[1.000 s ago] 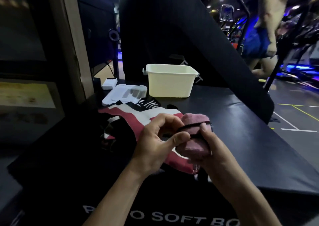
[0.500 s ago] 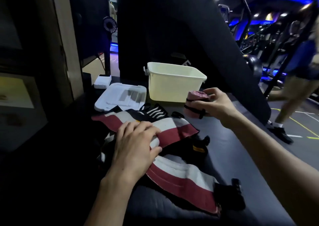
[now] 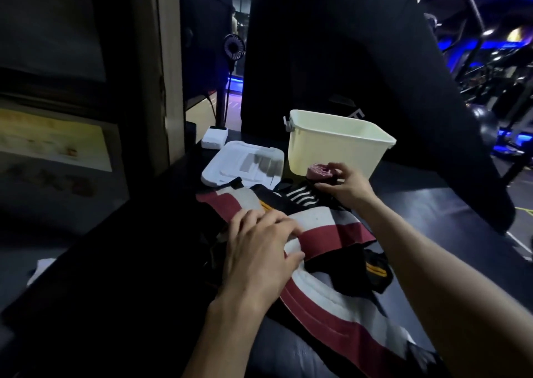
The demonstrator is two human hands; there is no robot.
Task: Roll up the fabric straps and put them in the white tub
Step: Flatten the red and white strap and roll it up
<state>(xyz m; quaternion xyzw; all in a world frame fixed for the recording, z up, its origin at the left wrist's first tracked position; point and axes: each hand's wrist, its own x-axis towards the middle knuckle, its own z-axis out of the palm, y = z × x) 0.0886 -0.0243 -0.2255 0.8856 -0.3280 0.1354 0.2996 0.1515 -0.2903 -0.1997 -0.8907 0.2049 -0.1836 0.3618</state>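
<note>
Dim gym light falls on a black padded desk (image 3: 432, 204). One rolled pink strap (image 3: 319, 171) sits in the right hand (image 3: 344, 186), whose grip pinches it low against the front wall of the single white tub (image 3: 340, 144); half a second ago it was held higher. The left hand (image 3: 259, 250), fingers flat, still presses the soft red-and-white striped strap (image 3: 331, 233). One white rectangular lid (image 3: 242, 164) lies beside the tub, with a small fan (image 3: 234, 47) behind it.

Smooth plastic tub (image 3: 331, 147), cloth straps (image 3: 331, 230)
</note>
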